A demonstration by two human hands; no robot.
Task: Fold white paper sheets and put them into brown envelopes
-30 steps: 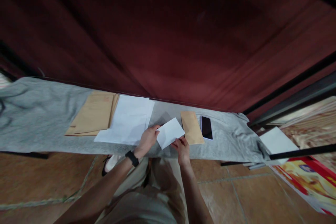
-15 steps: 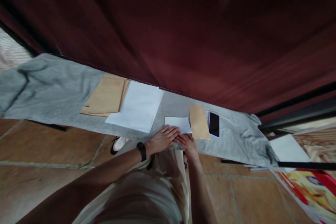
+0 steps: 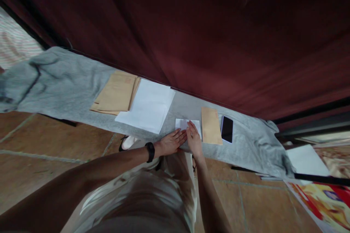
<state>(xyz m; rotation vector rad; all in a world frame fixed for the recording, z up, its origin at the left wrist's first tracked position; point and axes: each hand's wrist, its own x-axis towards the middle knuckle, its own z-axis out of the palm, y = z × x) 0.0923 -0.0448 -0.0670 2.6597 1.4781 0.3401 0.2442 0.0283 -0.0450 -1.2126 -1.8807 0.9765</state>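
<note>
A small folded white sheet point(image 3: 182, 123) lies flat on the grey cloth point(image 3: 68, 87) over a narrow table. My left hand point(image 3: 172, 142), with a black watch on its wrist, lies flat with fingers spread on the sheet's near left edge. My right hand point(image 3: 194, 139) presses down on the sheet's right part, fingers stretched out. Just right of the sheet lies a brown envelope point(image 3: 211, 130), then a black phone point(image 3: 227, 129).
A stack of brown envelopes point(image 3: 116, 93) and a pile of white sheets point(image 3: 149, 106) lie to the left on the cloth. A dark red curtain point(image 3: 191, 32) hangs behind the table. White paper point(image 3: 307, 160) and a colourful poster point(image 3: 325, 200) sit at the right.
The folded sheet, held up in both hands a second ago, now lies flat on the cloth. Both hands press on it, and the right hand has slid up over it.
</note>
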